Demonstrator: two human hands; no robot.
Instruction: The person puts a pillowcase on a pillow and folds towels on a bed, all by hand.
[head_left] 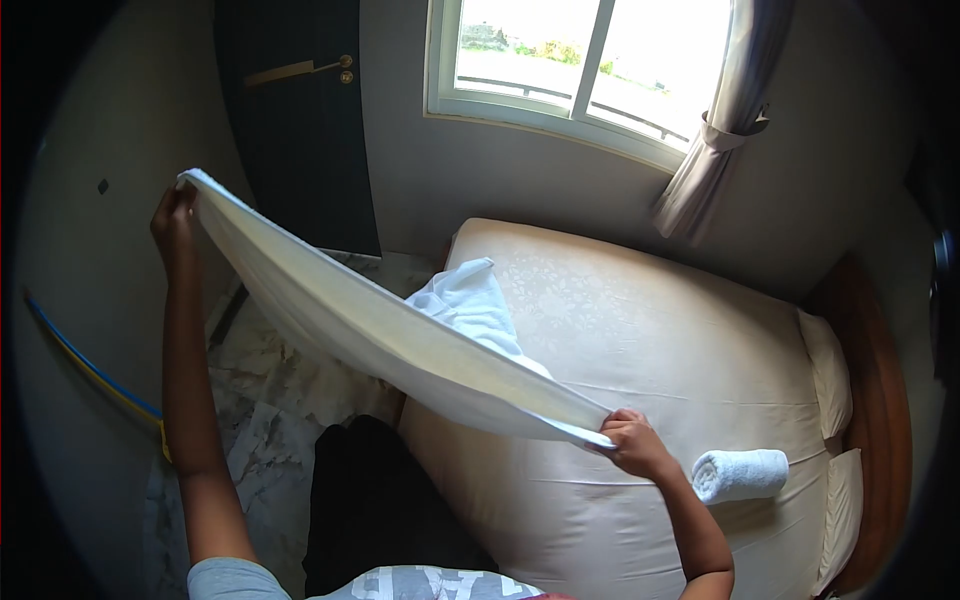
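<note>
A large white towel [390,335] is stretched in the air between my two hands, sagging in the middle. My left hand [174,218], raised at the far left, is closed on one corner. Over the bed my right hand [634,443] grips the opposite corner. Behind the stretched towel, another white cloth [465,300] lies crumpled at the edge of the bed [640,320]. A rolled white towel [741,475] rests on the bed, to the right of my right hand.
Two pillows [826,375] lean near the wooden headboard [880,430]. Beyond the bed are a window [570,60] and a tied curtain [725,125]. A dark door [300,130] stands behind the marble floor [265,440]. A blue and yellow strip [90,368] is at the left wall.
</note>
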